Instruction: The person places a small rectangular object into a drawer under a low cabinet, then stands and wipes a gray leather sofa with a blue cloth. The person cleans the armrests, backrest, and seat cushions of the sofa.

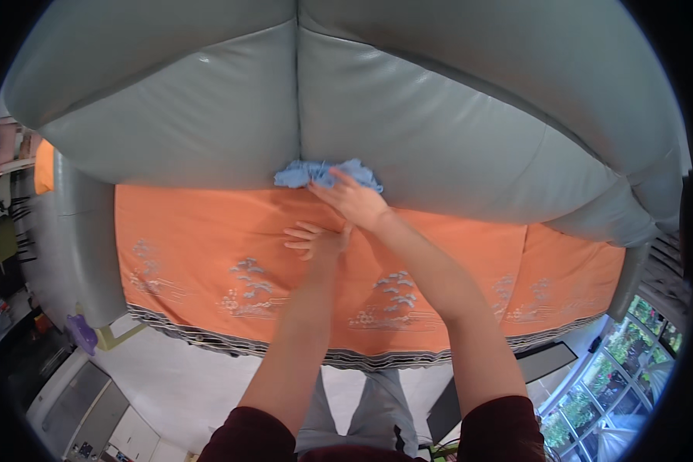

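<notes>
A crumpled blue cloth (300, 174) lies where the grey leather back cushions (208, 121) of a sofa meet the seat, just below the vertical seam between them. On its right part rests my right hand (355, 201), fingers spread over the fabric; whether they grip it cannot be made out. Lower and a little to the left, my left hand (317, 239) presses on the orange seat cover (190, 231) with its fingers apart and holds nothing. The cover has embroidered tree and flower motifs and a dark patterned fringe.
Sofa armrests (86, 231) stand at both sides. A purple object (82, 334) is beside the left armrest, above the pale floor (179, 369). A grey cabinet (81, 404) stands at lower left, and a gridded window (606, 369) is at lower right.
</notes>
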`<move>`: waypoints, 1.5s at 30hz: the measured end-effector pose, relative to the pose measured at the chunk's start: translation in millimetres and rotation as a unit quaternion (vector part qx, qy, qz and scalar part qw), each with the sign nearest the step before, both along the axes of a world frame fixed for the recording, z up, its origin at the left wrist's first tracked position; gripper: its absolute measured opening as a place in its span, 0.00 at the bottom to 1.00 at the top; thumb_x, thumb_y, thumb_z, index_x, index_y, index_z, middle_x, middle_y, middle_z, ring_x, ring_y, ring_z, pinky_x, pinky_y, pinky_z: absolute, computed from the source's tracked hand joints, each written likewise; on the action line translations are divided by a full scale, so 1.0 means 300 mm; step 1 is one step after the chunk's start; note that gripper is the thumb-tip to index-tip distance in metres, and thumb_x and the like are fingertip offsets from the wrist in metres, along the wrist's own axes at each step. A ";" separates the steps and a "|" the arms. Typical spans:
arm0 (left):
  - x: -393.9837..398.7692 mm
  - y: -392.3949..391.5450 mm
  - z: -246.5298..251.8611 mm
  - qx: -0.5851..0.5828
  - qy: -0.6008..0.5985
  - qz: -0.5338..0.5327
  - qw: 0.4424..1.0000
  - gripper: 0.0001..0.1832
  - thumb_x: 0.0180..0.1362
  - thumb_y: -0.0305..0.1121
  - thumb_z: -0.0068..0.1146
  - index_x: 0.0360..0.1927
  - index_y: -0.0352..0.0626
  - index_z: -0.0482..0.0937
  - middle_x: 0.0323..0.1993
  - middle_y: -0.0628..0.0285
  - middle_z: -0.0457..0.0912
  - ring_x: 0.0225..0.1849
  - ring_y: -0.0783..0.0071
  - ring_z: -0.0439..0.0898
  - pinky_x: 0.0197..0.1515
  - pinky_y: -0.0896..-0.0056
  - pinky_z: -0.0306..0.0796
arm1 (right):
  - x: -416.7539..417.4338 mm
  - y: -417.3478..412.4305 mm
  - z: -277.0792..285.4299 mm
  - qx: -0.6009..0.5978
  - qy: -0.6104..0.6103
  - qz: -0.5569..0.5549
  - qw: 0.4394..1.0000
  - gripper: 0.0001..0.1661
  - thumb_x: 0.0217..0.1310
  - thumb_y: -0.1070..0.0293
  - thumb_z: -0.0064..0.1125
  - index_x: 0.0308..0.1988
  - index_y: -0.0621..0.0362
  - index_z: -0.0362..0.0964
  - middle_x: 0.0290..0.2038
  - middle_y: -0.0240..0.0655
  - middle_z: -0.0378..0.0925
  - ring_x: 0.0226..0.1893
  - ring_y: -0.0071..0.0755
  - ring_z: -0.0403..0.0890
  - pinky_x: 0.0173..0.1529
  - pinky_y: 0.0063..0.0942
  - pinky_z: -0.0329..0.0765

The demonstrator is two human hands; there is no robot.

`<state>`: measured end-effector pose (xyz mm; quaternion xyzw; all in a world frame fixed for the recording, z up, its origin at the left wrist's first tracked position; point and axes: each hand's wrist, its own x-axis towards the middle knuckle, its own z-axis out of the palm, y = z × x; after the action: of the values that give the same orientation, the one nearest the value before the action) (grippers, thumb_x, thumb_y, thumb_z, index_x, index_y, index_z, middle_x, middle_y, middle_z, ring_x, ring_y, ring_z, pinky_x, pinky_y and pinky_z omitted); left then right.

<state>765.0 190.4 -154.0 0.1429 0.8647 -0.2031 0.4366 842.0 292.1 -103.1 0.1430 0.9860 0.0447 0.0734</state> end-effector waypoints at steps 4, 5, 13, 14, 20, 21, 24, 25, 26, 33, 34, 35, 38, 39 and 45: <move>-0.006 0.010 -0.006 -0.011 -0.015 -0.005 1.000 0.76 0.37 0.82 0.50 0.70 0.37 0.23 0.69 0.39 0.13 0.70 0.30 0.19 0.64 0.28 0.50 | 0.191 -0.041 0.023 -0.113 -0.092 -0.056 0.988 0.41 0.58 0.68 0.50 0.70 0.37 0.49 0.60 0.27 0.66 0.51 0.25 0.74 0.67 0.28 0.60; -0.009 0.019 0.004 -0.016 -0.025 -0.004 1.000 0.76 0.37 0.82 0.50 0.70 0.37 0.22 0.69 0.39 0.12 0.70 0.30 0.19 0.64 0.28 0.49 | 0.239 -0.018 0.066 -0.118 -0.097 -0.102 0.983 0.41 0.58 0.66 0.51 0.69 0.35 0.50 0.59 0.28 0.67 0.53 0.28 0.73 0.65 0.29 0.62; 0.001 0.033 0.011 -0.039 -0.023 0.011 0.999 0.75 0.38 0.83 0.48 0.70 0.39 0.19 0.69 0.42 0.11 0.70 0.32 0.18 0.65 0.28 0.46 | 0.308 0.325 0.406 0.134 0.293 -0.245 0.914 0.35 0.49 0.47 0.61 0.59 0.31 0.66 0.64 0.35 0.60 0.62 0.43 0.63 0.53 0.52 0.62; -0.006 0.030 -0.007 -0.049 -0.020 -0.004 0.999 0.76 0.37 0.83 0.47 0.70 0.40 0.19 0.69 0.43 0.11 0.70 0.32 0.18 0.65 0.28 0.46 | 0.293 0.318 0.387 0.143 0.317 -0.256 0.902 0.35 0.49 0.46 0.61 0.59 0.31 0.66 0.64 0.36 0.60 0.62 0.44 0.63 0.53 0.53 0.61; 0.001 0.011 -0.055 -0.080 0.005 -0.009 0.997 0.78 0.32 0.87 0.44 0.69 0.41 0.18 0.70 0.45 0.10 0.70 0.32 0.16 0.63 0.23 0.45 | 0.289 -0.003 -0.050 0.069 0.306 -0.387 0.867 0.26 0.50 0.46 0.60 0.51 0.37 0.73 0.59 0.36 0.64 0.55 0.43 0.68 0.48 0.48 0.65; 0.008 0.003 -0.067 -0.078 0.012 -0.015 0.997 0.78 0.32 0.87 0.44 0.70 0.41 0.18 0.69 0.45 0.10 0.70 0.32 0.16 0.63 0.23 0.45 | 0.300 -0.074 -0.134 0.048 0.302 -0.385 0.871 0.24 0.51 0.46 0.60 0.48 0.38 0.74 0.57 0.36 0.65 0.53 0.44 0.69 0.46 0.47 0.65; -0.006 0.018 -0.094 -0.077 0.026 -0.018 0.997 0.78 0.32 0.88 0.42 0.70 0.40 0.19 0.69 0.44 0.10 0.69 0.31 0.15 0.63 0.22 0.42 | 0.308 -0.248 -0.295 -0.019 0.248 -0.443 0.861 0.20 0.53 0.47 0.60 0.44 0.42 0.77 0.49 0.38 0.70 0.51 0.50 0.69 0.48 0.51 0.65; 0.005 0.015 -0.095 -0.080 0.017 -0.023 0.996 0.78 0.32 0.88 0.42 0.70 0.40 0.19 0.69 0.44 0.09 0.69 0.31 0.14 0.63 0.22 0.41 | 0.315 -0.272 -0.283 -0.006 0.240 -0.458 0.856 0.20 0.54 0.48 0.60 0.44 0.43 0.77 0.48 0.39 0.71 0.51 0.52 0.68 0.48 0.53 0.64; -0.006 0.015 -0.091 -0.069 0.026 -0.022 0.997 0.78 0.32 0.87 0.42 0.70 0.39 0.19 0.69 0.43 0.10 0.69 0.31 0.14 0.64 0.22 0.38 | 0.312 -0.288 -0.275 0.008 0.231 -0.473 0.850 0.20 0.55 0.48 0.60 0.43 0.45 0.77 0.46 0.40 0.73 0.50 0.54 0.68 0.49 0.55 0.64; 0.003 -0.021 -0.148 -0.082 0.037 -0.096 0.991 0.78 0.34 0.88 0.38 0.69 0.34 0.21 0.71 0.39 0.16 0.70 0.34 0.14 0.67 0.29 0.24 | 0.306 0.046 0.044 0.009 0.489 -0.642 0.591 0.38 0.59 0.51 0.53 0.64 0.56 0.58 0.65 0.58 0.50 0.65 0.73 0.46 0.61 0.71 0.47; -0.003 -0.029 -0.153 -0.079 0.036 -0.096 0.992 0.78 0.34 0.88 0.37 0.69 0.33 0.21 0.71 0.38 0.17 0.70 0.35 0.14 0.67 0.31 0.23 | 0.331 0.163 0.174 0.026 0.515 -0.637 0.574 0.41 0.59 0.50 0.52 0.67 0.55 0.53 0.67 0.59 0.45 0.68 0.72 0.42 0.61 0.71 0.45; 0.011 -0.024 -0.130 -0.080 0.041 -0.075 0.993 0.77 0.35 0.88 0.37 0.69 0.32 0.21 0.71 0.39 0.17 0.70 0.35 0.14 0.67 0.32 0.23 | 0.374 0.245 0.266 0.062 0.513 -0.624 0.587 0.41 0.59 0.50 0.52 0.67 0.55 0.53 0.69 0.58 0.43 0.69 0.70 0.40 0.62 0.71 0.44; 0.043 0.005 -0.075 -0.075 0.047 -0.044 0.995 0.77 0.37 0.87 0.37 0.68 0.30 0.20 0.71 0.39 0.16 0.70 0.36 0.13 0.68 0.34 0.22 | 0.452 0.286 0.305 0.110 0.480 -0.611 0.620 0.41 0.59 0.49 0.51 0.67 0.54 0.53 0.71 0.56 0.38 0.70 0.65 0.38 0.62 0.72 0.43; 0.027 0.005 -0.078 -0.071 0.049 -0.048 0.995 0.77 0.37 0.87 0.38 0.68 0.30 0.20 0.70 0.39 0.16 0.70 0.35 0.13 0.68 0.34 0.23 | 0.452 0.287 0.295 0.108 0.471 -0.607 0.631 0.41 0.59 0.49 0.51 0.67 0.53 0.54 0.71 0.56 0.37 0.71 0.64 0.38 0.62 0.72 0.43; 0.046 0.016 -0.108 -0.067 0.036 -0.065 0.995 0.77 0.36 0.87 0.38 0.68 0.29 0.20 0.70 0.38 0.16 0.70 0.35 0.13 0.68 0.34 0.23 | 0.524 -0.080 -0.157 0.030 0.381 -0.675 0.631 0.43 0.59 0.52 0.51 0.64 0.71 0.51 0.68 0.66 0.39 0.69 0.71 0.39 0.63 0.72 0.41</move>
<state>778.9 195.1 -186.3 0.1622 0.8529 -0.2937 0.3999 999.3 268.1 -150.0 0.7752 0.5521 -0.0465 -0.3035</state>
